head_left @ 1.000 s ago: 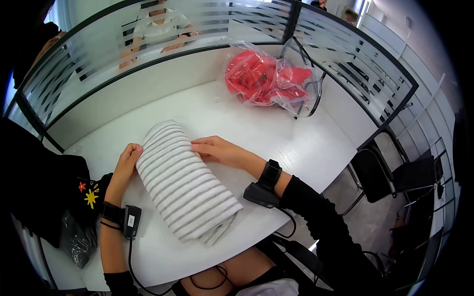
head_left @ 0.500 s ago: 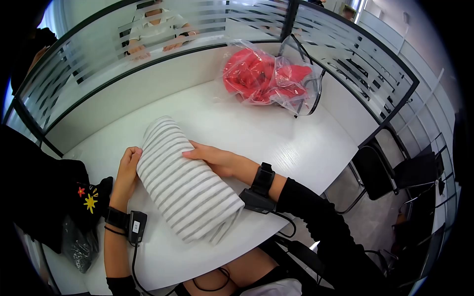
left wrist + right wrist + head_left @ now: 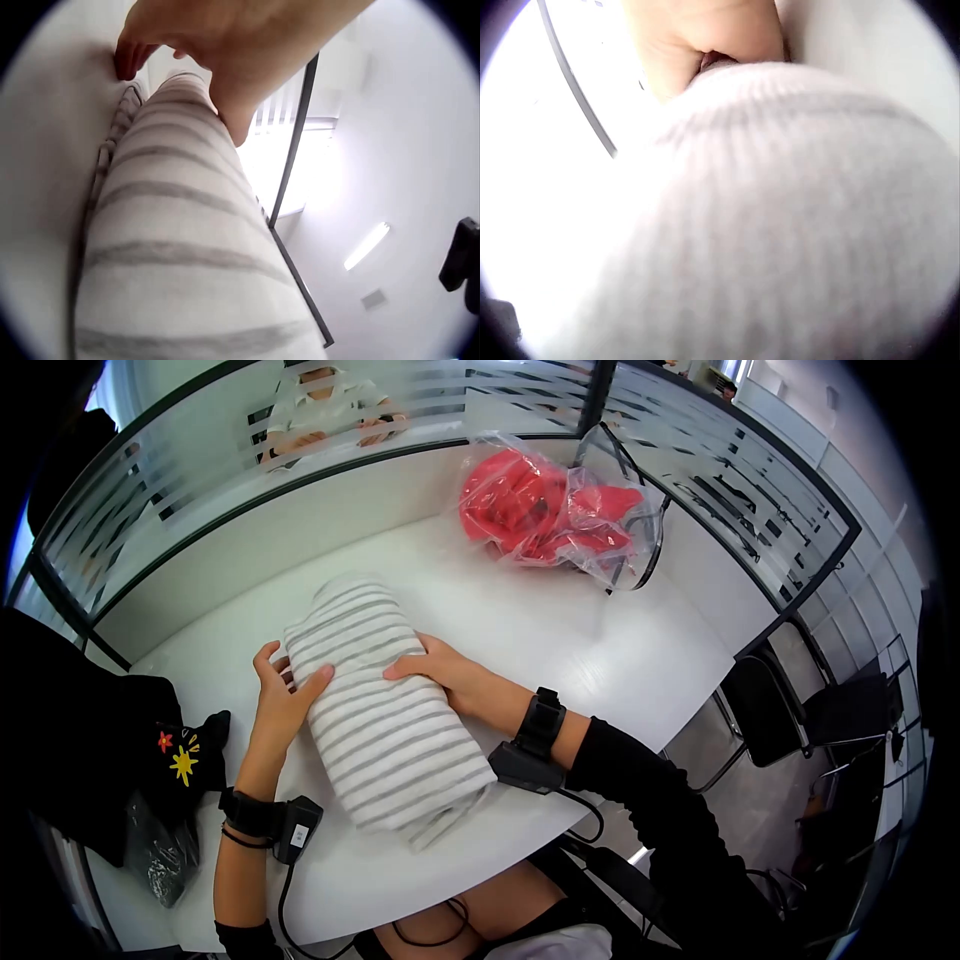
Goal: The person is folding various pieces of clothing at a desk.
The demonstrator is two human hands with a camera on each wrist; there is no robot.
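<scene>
Centrally in the head view, the folded striped knit point(image 3: 385, 710) lies on the white worktop point(image 3: 600, 650), running from upper left to lower right. The left hand point(image 3: 285, 700) has its grip closed round the bundle's left edge, thumb on top. The right hand point(image 3: 445, 675) clasps the opposite side, fingers bent over the stripes. A bagged red garment point(image 3: 555, 510) sits well apart at the upper right.

In the left wrist view, fingertips tuck under the fabric edge at the upper left.

The right wrist view is blurred and shows fingers curled into the knit at the top.

Judging from this, even pressure from both sides, pinching all layers together, would best stop the fold from slipping.
</scene>
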